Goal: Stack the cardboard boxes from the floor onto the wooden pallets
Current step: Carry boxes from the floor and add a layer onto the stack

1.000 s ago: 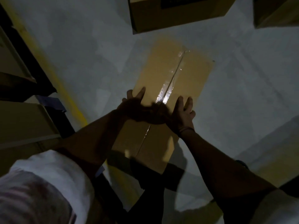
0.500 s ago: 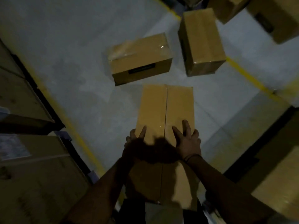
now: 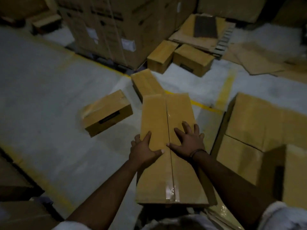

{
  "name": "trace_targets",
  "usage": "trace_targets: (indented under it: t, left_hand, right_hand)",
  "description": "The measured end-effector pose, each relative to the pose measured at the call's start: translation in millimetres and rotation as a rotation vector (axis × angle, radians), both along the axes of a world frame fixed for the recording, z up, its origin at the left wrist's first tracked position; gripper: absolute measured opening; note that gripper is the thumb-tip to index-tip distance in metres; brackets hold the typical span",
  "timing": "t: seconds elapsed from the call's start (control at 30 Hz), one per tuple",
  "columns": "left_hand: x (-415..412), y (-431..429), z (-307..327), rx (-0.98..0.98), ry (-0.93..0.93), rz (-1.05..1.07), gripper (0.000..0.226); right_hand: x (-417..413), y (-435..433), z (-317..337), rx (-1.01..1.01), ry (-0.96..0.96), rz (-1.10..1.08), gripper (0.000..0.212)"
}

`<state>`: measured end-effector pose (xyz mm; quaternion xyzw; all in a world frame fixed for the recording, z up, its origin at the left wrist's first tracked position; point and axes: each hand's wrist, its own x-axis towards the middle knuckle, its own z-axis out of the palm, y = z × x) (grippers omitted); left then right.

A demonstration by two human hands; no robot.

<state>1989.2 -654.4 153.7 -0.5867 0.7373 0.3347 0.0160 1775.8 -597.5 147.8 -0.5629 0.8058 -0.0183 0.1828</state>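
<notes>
A long taped cardboard box (image 3: 166,117) fills the middle of the head view, its near end close to my body and its far end pointing away. My left hand (image 3: 144,150) holds its left edge, thumb on top and outer fingers over the side. My right hand (image 3: 189,141) lies flat on the top near the right edge, fingers spread. Loose boxes lie on the grey floor: one box (image 3: 108,112) at the left, another box (image 3: 146,83) partly hidden behind the held one, and two more boxes (image 3: 177,58) farther back. A wooden pallet (image 3: 224,39) shows at the back.
A stack of boxes (image 3: 254,122) stands close on the right. Large strapped cartons (image 3: 108,27) rise at the back. Flattened cardboard (image 3: 259,58) lies at the back right. Yellow floor lines (image 3: 206,106) cross the concrete. Dark shelving edges sit at the lower left.
The view has swung up and right with the box still under both hands. More floor boxes, the right-hand stack and the back cartons have come into view. My left hand has shifted to the box's left edge.
</notes>
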Motion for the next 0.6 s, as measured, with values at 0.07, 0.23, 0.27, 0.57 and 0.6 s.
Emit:
trace_targets:
  t: [0.07,0.23,0.27,0.57,0.6]
  left_hand:
    - [-9.0,11.0,13.9,-0.023,0.020,-0.060,0.113]
    - [-27.5,41.9,29.4,-0.095,0.075,-0.177,0.114]
    - [-31.9,47.3,29.6,-0.094,0.077,-0.203,0.114]
    - [-90.3,135.6,37.7,-0.073,0.132,-0.384,0.118]
    - [-97.6,145.7,37.9,-0.078,0.142,-0.393,0.118]
  right_hand:
    - [-3.9,23.4,17.0,-0.031,0.016,-0.067,0.094]
    - [-9.7,85.4,44.7,-0.111,0.082,-0.192,0.092]
    - [-11.5,98.6,47.5,-0.118,0.092,-0.212,0.092]
    - [-43.5,214.4,72.2,-0.172,0.192,-0.434,0.085]
    - [-49.9,224.5,73.8,-0.172,0.200,-0.450,0.085]
